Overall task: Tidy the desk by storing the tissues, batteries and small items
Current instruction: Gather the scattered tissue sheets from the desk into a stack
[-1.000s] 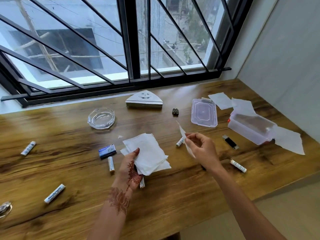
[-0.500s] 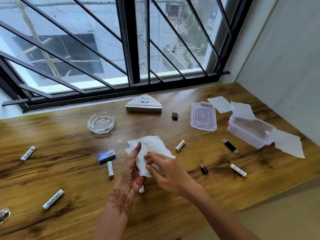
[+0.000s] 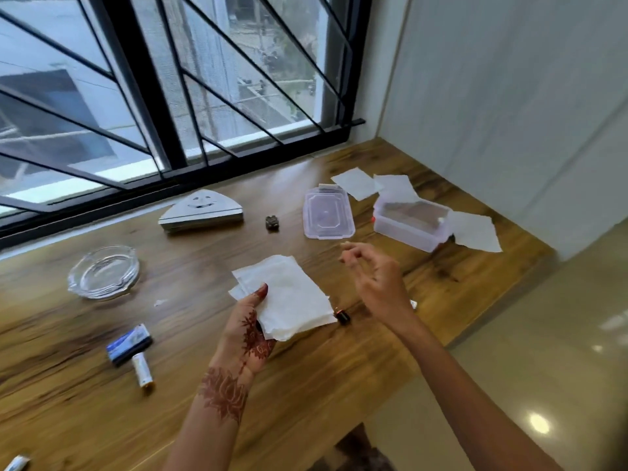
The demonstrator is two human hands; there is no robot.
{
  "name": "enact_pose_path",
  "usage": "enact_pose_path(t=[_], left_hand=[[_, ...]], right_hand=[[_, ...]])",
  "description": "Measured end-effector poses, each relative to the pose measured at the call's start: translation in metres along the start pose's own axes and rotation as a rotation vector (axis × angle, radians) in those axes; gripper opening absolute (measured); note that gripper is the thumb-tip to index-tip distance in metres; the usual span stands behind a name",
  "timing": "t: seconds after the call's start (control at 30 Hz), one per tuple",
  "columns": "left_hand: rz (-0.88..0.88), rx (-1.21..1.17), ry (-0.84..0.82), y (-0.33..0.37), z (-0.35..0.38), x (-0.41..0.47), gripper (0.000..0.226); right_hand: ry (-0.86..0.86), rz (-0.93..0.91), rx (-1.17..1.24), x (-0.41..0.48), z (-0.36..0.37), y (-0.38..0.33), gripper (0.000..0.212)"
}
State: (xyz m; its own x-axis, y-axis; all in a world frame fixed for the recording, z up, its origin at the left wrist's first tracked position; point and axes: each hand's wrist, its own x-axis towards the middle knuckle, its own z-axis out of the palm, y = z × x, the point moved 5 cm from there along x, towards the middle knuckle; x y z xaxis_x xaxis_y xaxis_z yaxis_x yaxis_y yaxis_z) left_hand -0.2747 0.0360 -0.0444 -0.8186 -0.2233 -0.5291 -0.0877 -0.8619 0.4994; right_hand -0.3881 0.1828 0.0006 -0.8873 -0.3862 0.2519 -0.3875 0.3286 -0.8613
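Gripping a stack of thin white paper tissues (image 3: 289, 300) in the left hand (image 3: 248, 334) above the brown wooden tabletop (image 3: 68, 368), with the right hand (image 3: 380, 283) raised, loosely curled, empty.

A black-barred window (image 3: 238, 79) is showing buildings (image 3: 51, 107) outside. Glossy floor tiles (image 3: 543, 334) are reflecting light beneath a pale wall (image 3: 509, 96).

On my feed the left grip (image 3: 249, 331) carries reddish-brown henna: a leafy vine trails down its thumb side and joins a large lotus motif (image 3: 222, 396) drawn across the wrist, with fine outlined petals. Its thumb tip (image 3: 261, 291) is stained a deeper red. The right grip (image 3: 377, 283) looks plain to me, and the left forearm (image 3: 200, 440) and right forearm (image 3: 458, 399) are bare as far as my view reaches.
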Motion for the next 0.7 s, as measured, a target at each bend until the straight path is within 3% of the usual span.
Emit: enact_pose_path(t=[0.2,0.37,0.53,0.7], left_hand=[[0.022,0.036,-0.003,-0.022,0.051,0.040,0.018],[-0.007,0.048,-0.004,-0.047,0.094,0.075,0.017],[-0.001,0.064,-0.038,-0.069,0.131,0.107,0.020],[0.002,0.056,-0.037,-0.086,0.146,0.127,0.025]], right_hand=[[0.193,0.040,-0.114,0.032,-0.089,0.062,0.016],[0.244,0.086,-0.316,0.054,-0.164,0.132,0.019],[0.053,0.207,-0.524,0.078,-0.211,0.212,0.030],[-0.045,0.176,-0.597,0.085,-0.220,0.237,0.020]])
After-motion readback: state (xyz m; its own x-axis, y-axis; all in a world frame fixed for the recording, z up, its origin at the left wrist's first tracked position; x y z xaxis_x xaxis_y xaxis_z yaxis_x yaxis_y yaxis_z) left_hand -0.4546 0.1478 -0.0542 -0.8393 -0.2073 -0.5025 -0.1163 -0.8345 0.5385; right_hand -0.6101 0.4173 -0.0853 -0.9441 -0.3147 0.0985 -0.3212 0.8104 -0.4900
